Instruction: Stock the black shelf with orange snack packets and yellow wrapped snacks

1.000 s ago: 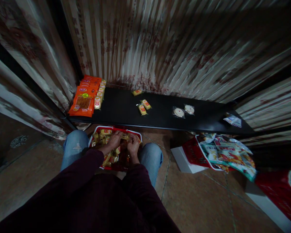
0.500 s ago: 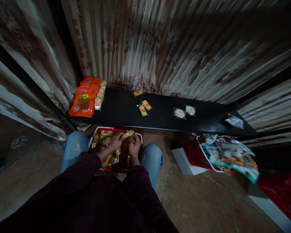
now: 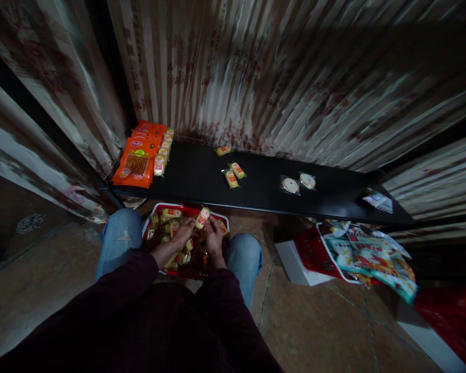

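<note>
Between my knees sits a red box (image 3: 152, 213) full of small yellow snack packets. Both hands are over it. My left hand (image 3: 185, 228) is closed on a yellow snack packet (image 3: 202, 217), held upright above the box. My right hand (image 3: 214, 234) is curled right beside it, its fingers touching the same packet or those beneath; what it grips is hidden.
A low black shelf (image 3: 264, 199) runs across in front. On it lie orange snack bags (image 3: 136, 160) at the left, loose yellow packets (image 3: 233, 175), two round white cakes (image 3: 298, 183). A red-and-white box of mixed packets (image 3: 367, 254) stands on the tiled floor at right.
My left hand has lifted one yellow packet up out of the box and turned it upright. The right hand stays close beside it.
</note>
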Demonstrator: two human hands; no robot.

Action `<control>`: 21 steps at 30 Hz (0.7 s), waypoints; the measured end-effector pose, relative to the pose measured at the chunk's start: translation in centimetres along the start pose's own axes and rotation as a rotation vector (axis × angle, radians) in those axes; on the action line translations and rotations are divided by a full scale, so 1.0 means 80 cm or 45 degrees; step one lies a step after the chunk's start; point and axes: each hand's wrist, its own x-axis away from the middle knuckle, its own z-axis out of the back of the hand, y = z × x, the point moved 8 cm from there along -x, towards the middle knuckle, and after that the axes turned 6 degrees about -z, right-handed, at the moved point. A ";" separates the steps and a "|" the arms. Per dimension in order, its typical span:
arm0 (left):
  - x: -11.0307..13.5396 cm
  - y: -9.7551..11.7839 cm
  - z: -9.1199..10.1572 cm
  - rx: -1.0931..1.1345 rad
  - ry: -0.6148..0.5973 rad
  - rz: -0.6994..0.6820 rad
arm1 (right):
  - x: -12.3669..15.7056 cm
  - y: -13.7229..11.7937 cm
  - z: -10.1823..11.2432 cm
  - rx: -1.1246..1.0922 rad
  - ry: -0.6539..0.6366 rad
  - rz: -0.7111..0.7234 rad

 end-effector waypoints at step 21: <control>0.013 0.028 0.011 -0.181 0.117 -0.107 | 0.005 -0.010 -0.010 -0.040 -0.130 0.084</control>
